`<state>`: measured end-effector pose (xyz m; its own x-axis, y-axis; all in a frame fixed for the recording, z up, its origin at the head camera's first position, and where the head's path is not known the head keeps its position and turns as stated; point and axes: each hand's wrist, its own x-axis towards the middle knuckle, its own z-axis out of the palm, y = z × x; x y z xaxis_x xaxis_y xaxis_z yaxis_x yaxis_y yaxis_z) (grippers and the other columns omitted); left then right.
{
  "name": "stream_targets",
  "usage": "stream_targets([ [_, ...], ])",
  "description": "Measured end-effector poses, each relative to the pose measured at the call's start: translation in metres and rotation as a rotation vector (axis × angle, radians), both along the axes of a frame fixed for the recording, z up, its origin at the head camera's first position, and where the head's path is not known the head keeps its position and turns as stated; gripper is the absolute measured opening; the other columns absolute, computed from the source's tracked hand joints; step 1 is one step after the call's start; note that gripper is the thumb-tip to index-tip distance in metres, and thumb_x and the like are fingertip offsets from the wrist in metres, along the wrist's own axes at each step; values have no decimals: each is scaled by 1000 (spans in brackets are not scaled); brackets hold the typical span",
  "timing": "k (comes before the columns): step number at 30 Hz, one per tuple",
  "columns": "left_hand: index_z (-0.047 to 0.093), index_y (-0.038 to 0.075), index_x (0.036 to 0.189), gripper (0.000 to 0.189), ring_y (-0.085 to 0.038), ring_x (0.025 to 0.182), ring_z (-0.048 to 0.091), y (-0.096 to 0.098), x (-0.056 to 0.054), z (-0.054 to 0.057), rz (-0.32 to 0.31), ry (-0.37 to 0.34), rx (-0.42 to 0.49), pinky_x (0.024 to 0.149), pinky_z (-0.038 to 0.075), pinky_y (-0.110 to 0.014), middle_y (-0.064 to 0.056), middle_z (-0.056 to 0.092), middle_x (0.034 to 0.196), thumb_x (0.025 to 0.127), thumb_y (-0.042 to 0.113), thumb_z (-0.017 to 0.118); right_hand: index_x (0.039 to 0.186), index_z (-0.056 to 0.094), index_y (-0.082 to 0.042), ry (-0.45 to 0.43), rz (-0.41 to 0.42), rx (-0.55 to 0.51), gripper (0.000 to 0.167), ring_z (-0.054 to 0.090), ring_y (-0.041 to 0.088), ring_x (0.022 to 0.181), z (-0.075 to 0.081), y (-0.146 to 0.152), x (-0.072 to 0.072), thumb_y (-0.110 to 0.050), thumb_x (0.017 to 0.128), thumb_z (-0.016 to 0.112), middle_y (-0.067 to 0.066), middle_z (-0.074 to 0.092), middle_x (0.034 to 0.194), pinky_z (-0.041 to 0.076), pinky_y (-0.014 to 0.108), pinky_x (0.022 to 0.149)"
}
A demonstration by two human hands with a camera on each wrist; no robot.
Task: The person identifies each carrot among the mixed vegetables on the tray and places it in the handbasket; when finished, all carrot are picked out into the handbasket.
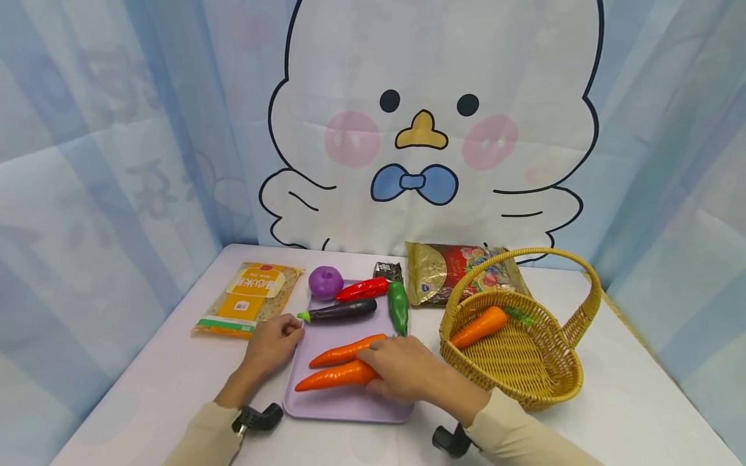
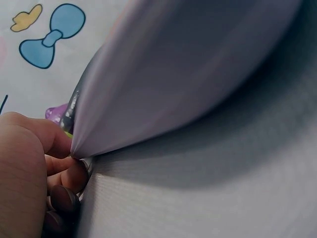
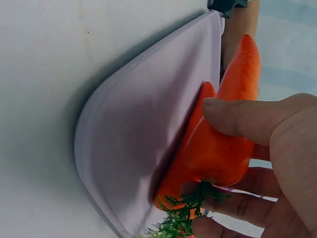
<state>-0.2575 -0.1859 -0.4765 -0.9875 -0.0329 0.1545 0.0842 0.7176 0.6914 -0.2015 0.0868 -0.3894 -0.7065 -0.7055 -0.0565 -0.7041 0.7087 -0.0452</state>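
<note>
Through the cameras, I see my right hand (image 1: 405,369) holding an orange carrot (image 1: 332,377) by its fat end. The grip is closed around it, with the thumb on one side and the fingers on the other. The carrot's thin end points left, and green leaves (image 3: 190,198) poke out by my fingertips. It is over the lilac tray (image 1: 350,408), near the front. A second carrot (image 1: 344,353) is just behind it on the tray. I can't tell if the two carrots touch.

My left hand (image 1: 274,346) is at the left side of the tray. Its grip is together too: the thumb and a finger pinch the tray's rim.

Toward the back of the tray, a dark eggplant (image 1: 344,311) lies across, with its green cap by the left rim. Behind it is a shiny red pepper (image 1: 361,289). A green pepper (image 1: 398,309) lies along the right side. A round purple vegetable (image 1: 326,283) is at the back left corner.

The tray sits on a white table (image 1: 140,401). To the right is a yellow wicker basket (image 1: 513,362) with a tall handle, and one more carrot (image 1: 480,327) is inside. A gold and red bag (image 1: 445,275) is behind the basket, and a small black packet (image 1: 387,272) is left of that bag. A yellow bag of grain (image 1: 247,298) lies left of the tray. At the back hangs a cloth (image 1: 431,52) with a big white chick wearing a blue bow tie.
</note>
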Motion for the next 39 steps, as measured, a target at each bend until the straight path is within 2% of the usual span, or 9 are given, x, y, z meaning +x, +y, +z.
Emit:
stream_targets([
  [4,72,8,95,12,-17,69,53,0,1,0,1,-6,3,66,44,-31,0,62,74,91,17,65,121,68,-19,5,2,-4,40,51,7,75,6,2,1,-38,87,77,-9,63,93,42,26,63],
  [15,72,8,96,12,-18,70,53,1,1,-1,10,-20,8,66,44,-32,0,62,74,91,17,65,124,68,-17,20,5,13,39,53,9,77,20,10,7,-33,89,76,-5,65,97,45,27,65],
  [23,72,9,95,12,-17,69,53,0,1,-2,-1,-6,3,66,44,-32,1,62,74,91,17,65,127,68,-17,14,-5,-14,45,50,8,73,35,17,13,-37,88,77,-8,59,90,43,27,63],
  [31,72,8,95,11,-17,68,52,0,2,1,2,-4,11,65,44,-31,0,62,74,91,17,65,131,67,-15,32,-31,-39,50,53,9,79,47,30,15,-38,87,77,-5,64,99,47,30,68],
  [39,72,8,95,11,-17,68,52,0,1,1,0,-12,13,64,43,-32,0,62,74,91,17,65,127,69,-14,64,-55,-35,47,56,10,82,57,47,17,-38,87,76,-4,67,102,50,33,72],
])
